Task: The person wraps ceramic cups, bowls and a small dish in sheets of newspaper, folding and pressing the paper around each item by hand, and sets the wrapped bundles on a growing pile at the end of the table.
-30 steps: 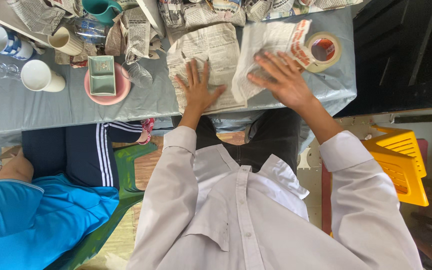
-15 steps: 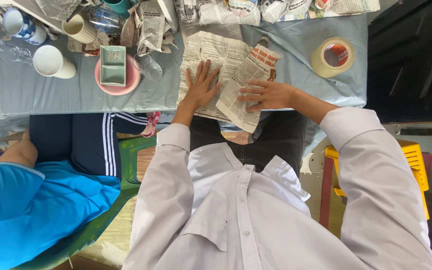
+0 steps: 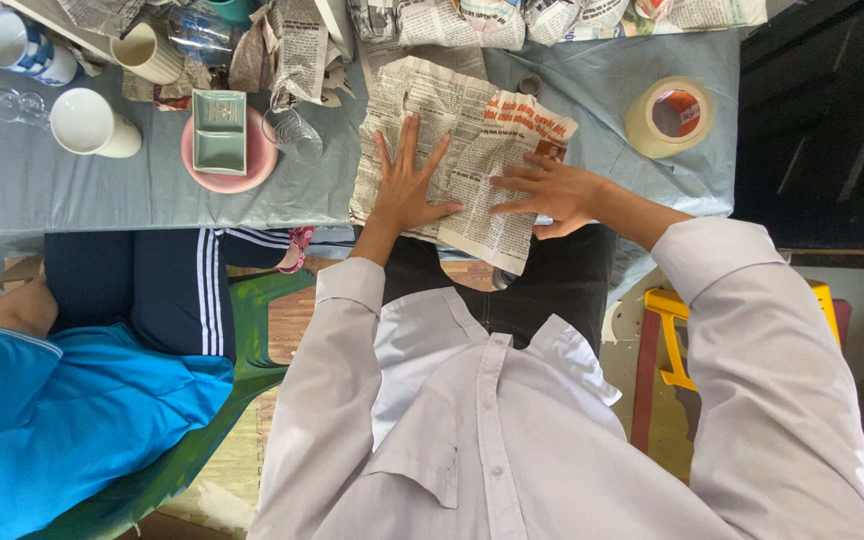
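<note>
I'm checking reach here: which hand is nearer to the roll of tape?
The right hand. It rests on the newspaper, on the side toward the roll of tape; the left hand lies flat farther away.

- No packages, signs or screens are being shown.
- An orange-red label is being seen inside the core of the tape roll (image 3: 668, 117), near the right edge of the grey tabletop (image 3: 52, 190); its round shape is partly hidden by the roll's beige rim.

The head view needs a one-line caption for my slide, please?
Left hand and right hand press flat on a newspaper sheet on a grey-covered table.
</note>
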